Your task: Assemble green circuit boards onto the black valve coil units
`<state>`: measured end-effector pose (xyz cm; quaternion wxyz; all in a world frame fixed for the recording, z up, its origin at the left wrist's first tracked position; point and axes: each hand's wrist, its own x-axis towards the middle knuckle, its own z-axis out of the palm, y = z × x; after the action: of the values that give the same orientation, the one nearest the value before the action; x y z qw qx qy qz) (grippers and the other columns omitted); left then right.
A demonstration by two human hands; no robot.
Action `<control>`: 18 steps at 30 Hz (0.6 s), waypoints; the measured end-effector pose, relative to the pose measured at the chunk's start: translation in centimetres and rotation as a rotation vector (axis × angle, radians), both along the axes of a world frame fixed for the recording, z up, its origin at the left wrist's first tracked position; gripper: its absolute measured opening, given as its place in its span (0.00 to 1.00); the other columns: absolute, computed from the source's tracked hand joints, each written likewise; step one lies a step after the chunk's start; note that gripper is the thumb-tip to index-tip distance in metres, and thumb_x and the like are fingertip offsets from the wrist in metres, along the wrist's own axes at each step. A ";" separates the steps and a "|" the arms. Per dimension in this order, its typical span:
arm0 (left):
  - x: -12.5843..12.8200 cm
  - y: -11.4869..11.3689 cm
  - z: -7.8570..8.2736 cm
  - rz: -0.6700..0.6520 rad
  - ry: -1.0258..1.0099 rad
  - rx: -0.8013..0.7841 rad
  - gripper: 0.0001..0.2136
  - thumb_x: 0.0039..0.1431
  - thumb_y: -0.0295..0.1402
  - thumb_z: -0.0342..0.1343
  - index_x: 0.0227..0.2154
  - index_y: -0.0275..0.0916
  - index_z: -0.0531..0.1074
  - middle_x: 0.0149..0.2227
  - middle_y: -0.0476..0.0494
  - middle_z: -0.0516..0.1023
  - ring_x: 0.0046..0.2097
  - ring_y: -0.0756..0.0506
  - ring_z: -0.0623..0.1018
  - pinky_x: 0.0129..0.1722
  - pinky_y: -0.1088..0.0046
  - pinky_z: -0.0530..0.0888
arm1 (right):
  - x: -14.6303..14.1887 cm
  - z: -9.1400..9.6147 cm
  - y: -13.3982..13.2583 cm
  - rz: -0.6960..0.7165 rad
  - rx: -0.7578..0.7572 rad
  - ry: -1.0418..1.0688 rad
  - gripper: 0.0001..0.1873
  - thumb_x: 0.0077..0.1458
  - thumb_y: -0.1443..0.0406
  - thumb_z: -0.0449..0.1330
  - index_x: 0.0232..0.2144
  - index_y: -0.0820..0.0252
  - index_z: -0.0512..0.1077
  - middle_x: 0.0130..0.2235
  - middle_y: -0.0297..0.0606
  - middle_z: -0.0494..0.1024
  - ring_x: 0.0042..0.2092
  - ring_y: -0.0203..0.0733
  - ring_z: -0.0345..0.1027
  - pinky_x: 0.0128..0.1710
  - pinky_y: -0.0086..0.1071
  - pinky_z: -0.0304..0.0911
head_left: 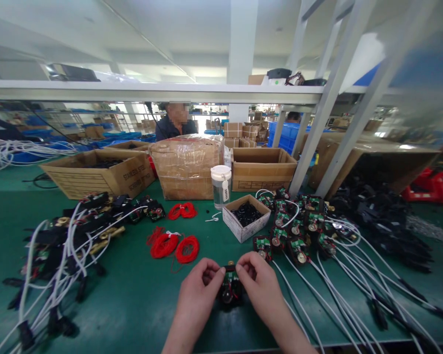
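Note:
In front of me on the green mat lies a small black unit with a green circuit board (232,286), a round metal part near its lower end and a brass fitting at its top. My left hand (201,291) pinches its upper left edge between thumb and curled fingers. From the other side, my right hand (260,285) closes thumb and forefinger on the upper right edge. Whether a small separate part sits between the fingertips cannot be made out. Similar circuit board units (297,250) with white cables crowd the bench just right of my right hand.
Red wire bundles (164,246) lie to the left, beyond them a pile of black assemblies with white cables (72,241). A small box of black parts (246,222), a lidded clear cup (220,189) and cardboard boxes (187,169) stand behind. A shelf post (313,118) rises at right. A person (175,123) sits opposite.

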<state>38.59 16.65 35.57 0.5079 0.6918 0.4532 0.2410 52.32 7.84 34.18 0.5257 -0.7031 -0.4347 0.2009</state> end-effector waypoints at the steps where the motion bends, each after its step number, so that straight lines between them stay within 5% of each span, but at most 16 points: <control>1: 0.0 0.0 -0.1 0.001 -0.003 0.004 0.15 0.52 0.49 0.56 0.29 0.41 0.71 0.28 0.47 0.75 0.32 0.43 0.73 0.34 0.68 0.68 | 0.0 0.0 0.0 0.004 0.002 -0.003 0.06 0.60 0.64 0.56 0.31 0.57 0.71 0.31 0.33 0.71 0.33 0.40 0.65 0.33 0.32 0.60; 14: 0.0 -0.3 0.2 0.038 -0.021 0.009 0.15 0.51 0.49 0.58 0.28 0.42 0.72 0.26 0.49 0.75 0.30 0.44 0.73 0.32 0.71 0.67 | -0.2 0.0 0.0 0.007 0.040 -0.086 0.08 0.63 0.66 0.55 0.32 0.56 0.72 0.32 0.33 0.71 0.33 0.40 0.66 0.33 0.31 0.61; 18: 0.0 -0.2 0.1 0.030 -0.037 -0.004 0.14 0.51 0.48 0.58 0.27 0.41 0.71 0.26 0.49 0.75 0.30 0.44 0.73 0.32 0.71 0.67 | -0.3 0.0 0.2 0.029 0.011 -0.133 0.02 0.57 0.68 0.60 0.33 0.56 0.71 0.36 0.34 0.71 0.37 0.41 0.67 0.37 0.33 0.64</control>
<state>38.63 16.50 35.66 0.5140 0.6793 0.4546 0.2603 52.03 8.04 34.20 0.4967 -0.7056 -0.4798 0.1589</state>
